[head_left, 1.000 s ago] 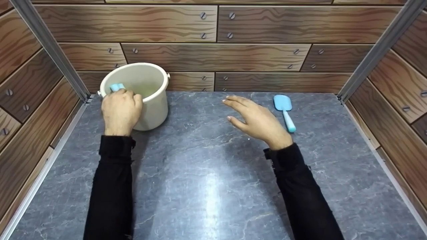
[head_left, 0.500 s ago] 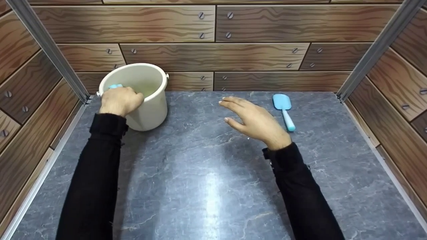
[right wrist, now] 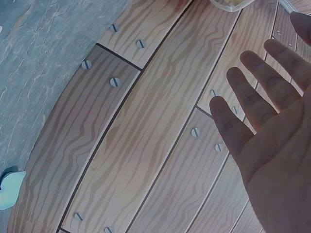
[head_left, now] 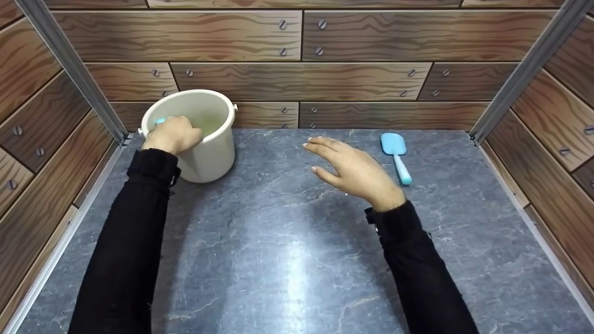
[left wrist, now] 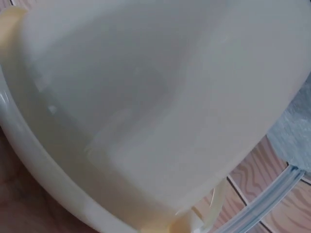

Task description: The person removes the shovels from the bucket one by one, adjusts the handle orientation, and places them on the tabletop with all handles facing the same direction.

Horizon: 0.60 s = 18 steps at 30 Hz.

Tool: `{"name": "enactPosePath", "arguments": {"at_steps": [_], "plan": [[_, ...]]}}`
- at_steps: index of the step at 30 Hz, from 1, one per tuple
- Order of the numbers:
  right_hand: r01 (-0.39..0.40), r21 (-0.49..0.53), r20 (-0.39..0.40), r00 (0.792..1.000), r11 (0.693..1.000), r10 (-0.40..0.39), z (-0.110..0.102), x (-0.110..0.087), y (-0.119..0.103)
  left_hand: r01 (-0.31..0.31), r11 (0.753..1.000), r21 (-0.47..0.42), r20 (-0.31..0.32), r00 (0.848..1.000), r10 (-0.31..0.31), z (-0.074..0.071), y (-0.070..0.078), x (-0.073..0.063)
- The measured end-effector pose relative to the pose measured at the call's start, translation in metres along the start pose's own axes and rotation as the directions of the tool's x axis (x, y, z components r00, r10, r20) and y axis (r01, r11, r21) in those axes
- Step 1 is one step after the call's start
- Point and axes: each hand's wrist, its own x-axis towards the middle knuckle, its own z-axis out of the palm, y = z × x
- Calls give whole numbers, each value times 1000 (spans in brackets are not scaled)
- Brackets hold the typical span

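A cream bucket [head_left: 206,160] stands at the back left, with yellowish-green showing low inside it. My left hand [head_left: 172,134] reaches over its near rim, fingers curled down inside and mostly hidden. It grips a light-blue thing [head_left: 160,121], of which only a small piece shows beyond the knuckles. The bucket's outer wall [left wrist: 146,97] fills most of the left wrist view, the palm dark at the rim. My right hand [head_left: 355,174] hovers over the floor's middle right, fingers straight and holding nothing. Beside it lies a light-blue toy shovel [head_left: 394,153], blade toward the back.
Grey marbled flooring [head_left: 260,218] spreads under both arms, with a bright glare streak in the middle. Wood-print walls [head_left: 297,79] enclose the back and both sides. Grey metal posts [head_left: 69,69] rise at the back corners.
My left hand has tipped farther forward into the bucket, its forearm swinging left, and less of the light-blue thing shows. The right hand has barely moved; bucket and shovel stay put.
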Motion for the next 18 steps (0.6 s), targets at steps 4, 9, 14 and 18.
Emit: {"name": "enactPosePath", "arguments": {"at_steps": [4, 9, 14, 18], "plan": [[6, -1, -5, 1000, 1000, -6, 0, 0, 0, -8, 1000, -3, -32, 999, 7, 0, 1, 1], [26, -3, -14, 1000, 1000, -26, 0, 0, -1, -19, 1000, -25, -102, 995, 16, -1, 0, 1], [59, -9, -40, 997, 998, -59, 0, 0, -1, -21, 999, -44, -140, 990, 15, -5, -2, -2], [86, -22, -77, 993, 996, -87, -2, 0, -1, -56, 998, -32, -174, 983, 50, -8, 0, -4]]}}
